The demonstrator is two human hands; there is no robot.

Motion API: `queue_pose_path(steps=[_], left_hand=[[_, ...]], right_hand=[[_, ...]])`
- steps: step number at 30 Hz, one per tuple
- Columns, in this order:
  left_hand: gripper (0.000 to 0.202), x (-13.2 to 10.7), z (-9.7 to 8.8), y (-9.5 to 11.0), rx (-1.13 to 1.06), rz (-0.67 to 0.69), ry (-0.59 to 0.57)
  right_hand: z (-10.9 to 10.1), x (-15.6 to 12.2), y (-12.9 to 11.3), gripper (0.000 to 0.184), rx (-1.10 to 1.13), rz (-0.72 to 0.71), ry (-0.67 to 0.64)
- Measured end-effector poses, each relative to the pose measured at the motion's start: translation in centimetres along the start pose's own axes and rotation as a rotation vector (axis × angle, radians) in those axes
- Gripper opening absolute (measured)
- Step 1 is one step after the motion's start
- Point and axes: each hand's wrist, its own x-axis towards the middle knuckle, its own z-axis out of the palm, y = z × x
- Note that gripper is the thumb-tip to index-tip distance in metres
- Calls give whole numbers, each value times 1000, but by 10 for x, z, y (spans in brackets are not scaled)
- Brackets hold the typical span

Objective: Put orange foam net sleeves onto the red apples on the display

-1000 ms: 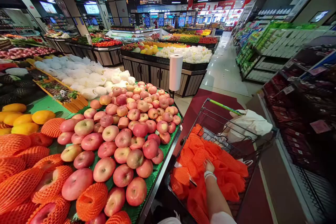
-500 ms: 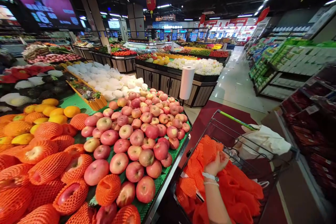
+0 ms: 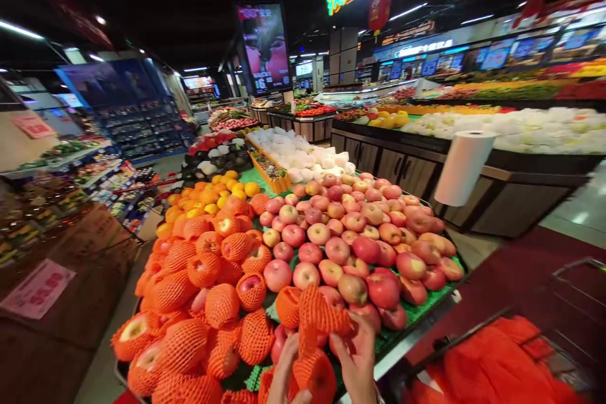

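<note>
An orange foam fruit net (image 3: 318,315) is held up in front of me over the near edge of the apples. My right hand (image 3: 357,356) pinches its right end between the fingers. At the net's hanging lower left end, my left hand (image 3: 284,375) has its fingertips against the mesh. Below and between both hands sits an apple in an orange net (image 3: 316,379), partly covered by my fingers. Bare red apples (image 3: 337,251) are heaped just beyond, and netted apples (image 3: 221,304) are piled to the left.
A cart holding a heap of orange nets (image 3: 497,366) stands at the lower right. The display's metal edge (image 3: 398,353) runs between it and the apples. Oranges (image 3: 208,199) and white-wrapped fruit (image 3: 307,154) lie farther back. A bag roll (image 3: 464,167) stands at the right corner.
My right hand has left the net heap in the cart and come over the apples with one net. My left hand has entered the view. The view has swung left.
</note>
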Motion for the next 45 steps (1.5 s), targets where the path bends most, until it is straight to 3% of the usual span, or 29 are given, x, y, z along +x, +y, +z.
queue_pose_path(steps=[3,6,9,11,14,16,20,25,27,30,33,35,38,41,45], left_hand=[[79,4,-23,-16,-124,-60,194],[67,8,-42,-24,-99,-119,326],[58,11,-57,-19,-34,-122,333],[51,11,-62,-11,24,-19,362],[45,10,-64,1,160,184,485],[46,9,-66,7,197,242,510],[50,10,-70,10,189,179,457],[47,11,-65,2,249,148,528],[30,9,-62,-5,351,270,546],[4,2,-64,-15,513,604,548],[12,-8,-69,-22,569,783,397],[21,-13,-72,-23,621,745,257],[57,-11,-68,-19,697,517,174],[62,-3,-58,-6,691,238,209],[60,4,-52,12,378,-6,282]], right_hand=[[4,-19,-2,37,-37,-139,-220],[5,-22,-7,30,-127,-276,-431],[11,-19,-15,29,-188,-298,-483],[16,-17,-21,26,-219,-270,-518],[22,-14,-30,23,-249,-230,-531],[24,-14,-33,24,-234,-200,-532],[24,-16,-33,21,-14,-31,-524],[27,-24,-27,32,107,256,-325],[30,-26,-26,39,94,330,-266],[35,-23,-28,49,83,451,-236],[39,-18,-32,48,106,502,-293],[41,-17,-34,47,128,487,-310],[42,-19,-32,54,183,464,-296],[42,-22,-28,59,242,473,-375],[42,-23,-23,47,118,469,-518]])
